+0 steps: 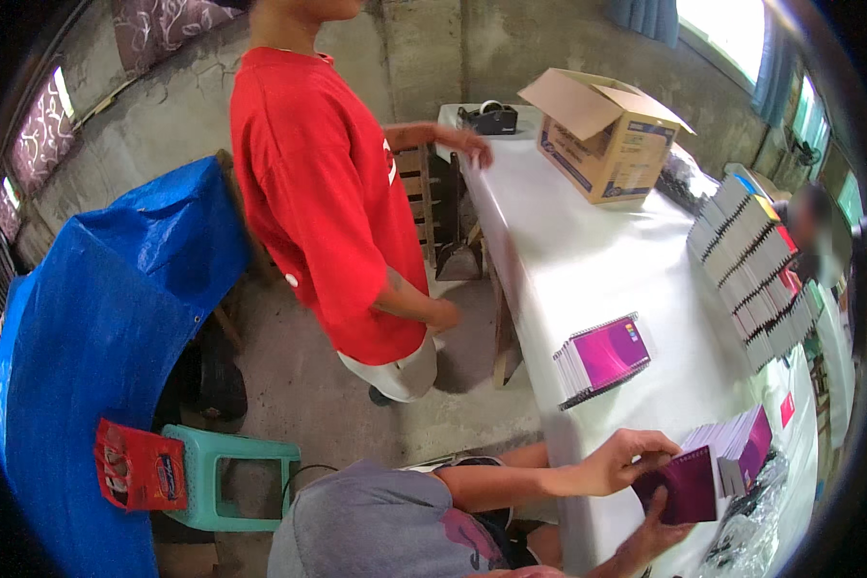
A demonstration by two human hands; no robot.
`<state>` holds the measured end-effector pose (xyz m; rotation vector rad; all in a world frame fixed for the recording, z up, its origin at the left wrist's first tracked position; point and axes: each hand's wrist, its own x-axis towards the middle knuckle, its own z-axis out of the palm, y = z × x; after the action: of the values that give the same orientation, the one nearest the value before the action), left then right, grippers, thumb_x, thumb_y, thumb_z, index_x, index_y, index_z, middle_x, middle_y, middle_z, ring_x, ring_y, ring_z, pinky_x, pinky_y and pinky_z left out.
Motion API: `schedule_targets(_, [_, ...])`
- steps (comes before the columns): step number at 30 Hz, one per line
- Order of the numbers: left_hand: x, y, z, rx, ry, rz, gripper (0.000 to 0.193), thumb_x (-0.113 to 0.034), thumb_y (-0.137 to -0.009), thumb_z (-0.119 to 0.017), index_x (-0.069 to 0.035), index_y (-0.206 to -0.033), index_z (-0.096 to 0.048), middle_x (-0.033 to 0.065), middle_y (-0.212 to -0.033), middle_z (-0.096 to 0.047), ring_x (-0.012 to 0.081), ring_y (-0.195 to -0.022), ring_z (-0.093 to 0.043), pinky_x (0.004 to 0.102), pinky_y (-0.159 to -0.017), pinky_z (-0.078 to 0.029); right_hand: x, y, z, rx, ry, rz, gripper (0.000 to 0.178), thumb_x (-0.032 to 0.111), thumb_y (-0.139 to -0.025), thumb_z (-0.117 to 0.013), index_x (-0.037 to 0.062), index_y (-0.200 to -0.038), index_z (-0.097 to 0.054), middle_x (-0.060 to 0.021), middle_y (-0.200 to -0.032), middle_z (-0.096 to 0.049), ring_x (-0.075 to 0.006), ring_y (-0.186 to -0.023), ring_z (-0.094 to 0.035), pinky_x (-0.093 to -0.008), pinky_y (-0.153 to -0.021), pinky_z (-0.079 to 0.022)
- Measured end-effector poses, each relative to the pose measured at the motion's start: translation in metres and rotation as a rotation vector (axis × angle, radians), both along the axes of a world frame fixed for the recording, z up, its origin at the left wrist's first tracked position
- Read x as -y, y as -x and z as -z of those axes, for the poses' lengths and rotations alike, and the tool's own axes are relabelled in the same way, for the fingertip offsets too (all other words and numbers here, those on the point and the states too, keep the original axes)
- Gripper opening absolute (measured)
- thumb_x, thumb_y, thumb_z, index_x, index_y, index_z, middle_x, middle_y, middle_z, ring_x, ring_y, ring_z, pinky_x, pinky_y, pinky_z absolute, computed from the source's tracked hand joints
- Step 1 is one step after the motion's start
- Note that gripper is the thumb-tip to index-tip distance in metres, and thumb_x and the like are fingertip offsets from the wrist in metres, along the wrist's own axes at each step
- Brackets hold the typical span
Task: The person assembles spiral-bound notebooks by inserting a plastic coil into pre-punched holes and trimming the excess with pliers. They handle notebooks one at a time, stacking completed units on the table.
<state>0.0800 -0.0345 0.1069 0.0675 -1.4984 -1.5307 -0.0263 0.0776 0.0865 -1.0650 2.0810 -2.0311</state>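
A dark purple spiral notebook [689,489] is held tilted over the table's near right part. My left hand [618,464] is closed at its upper left edge, thumb and fingers bent together. From below, my right hand [653,535] grips the lower edge, with the thumb lying across the cover. Right behind that notebook stands a row of purple-covered notebooks [737,445], pages and covers fanned. Farther off on the white table [597,255] lies a smaller stack of purple notebooks [612,353] with black spiral binding.
An open cardboard box [602,154] and a black tape dispenser [491,118] stand at the far end. Tall stacks of spiral notebooks [747,260] line the right side, near clear plastic [747,530]. A person in red [328,193] stands left of the table. A green stool [202,472] bears a red bag [140,467].
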Motion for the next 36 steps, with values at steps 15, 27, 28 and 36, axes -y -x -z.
schedule_targets(15, [-0.005, 0.031, 0.038, 0.254, 0.798, -0.273, 0.016, -0.010, -0.077, -0.061, -0.023, -0.085, -0.055, -0.0049, -0.085, -0.050, 0.0147, -0.105, -0.047, 0.0691, -0.093, -0.015, -0.119, 0.073, 0.035, -0.111, -0.346, -0.098, 0.059, 0.022, -0.083, -0.066, -0.0024, -0.128, -0.038, -0.0204, -0.125, -0.046, -0.0295, -0.113, -0.046, -0.0383, -0.094, -0.041])
schedule_targets(27, [-0.022, 0.055, 0.106, 0.312, 0.865, -0.243, 0.055, -0.052, -0.060, -0.069, -0.009, -0.089, -0.054, 0.0110, -0.099, -0.044, 0.0316, -0.111, -0.037, 0.0748, -0.095, -0.005, -0.242, 0.177, 0.055, -1.100, -0.748, 0.975, 0.039, 0.031, -0.088, -0.059, 0.0007, -0.112, -0.055, -0.0135, -0.099, -0.058, -0.0248, -0.087, -0.056, -0.0359, -0.077, -0.046])
schedule_targets(28, [-0.027, 0.059, 0.112, 0.298, 0.859, -0.312, 0.062, -0.055, -0.054, -0.070, -0.007, -0.089, -0.053, 0.0125, -0.100, -0.043, 0.0327, -0.111, -0.036, 0.0750, -0.095, -0.004, -0.240, 0.177, 0.054, -1.102, -0.732, 0.970, 0.038, 0.030, -0.088, -0.059, 0.0007, -0.112, -0.055, -0.0135, -0.099, -0.058, -0.0249, -0.087, -0.056, -0.0360, -0.077, -0.046])
schedule_targets(36, [-0.037, 0.071, 0.115, 0.312, 0.866, -0.477, 0.071, -0.055, -0.045, -0.070, -0.002, -0.088, -0.049, 0.0163, -0.105, -0.040, 0.0343, -0.108, -0.036, 0.0717, -0.093, -0.012, -0.226, 0.180, 0.052, -1.102, -0.630, 0.957, 0.037, 0.029, -0.089, -0.057, 0.0005, -0.112, -0.055, -0.0139, -0.099, -0.058, -0.0256, -0.088, -0.056, -0.0368, -0.077, -0.046])
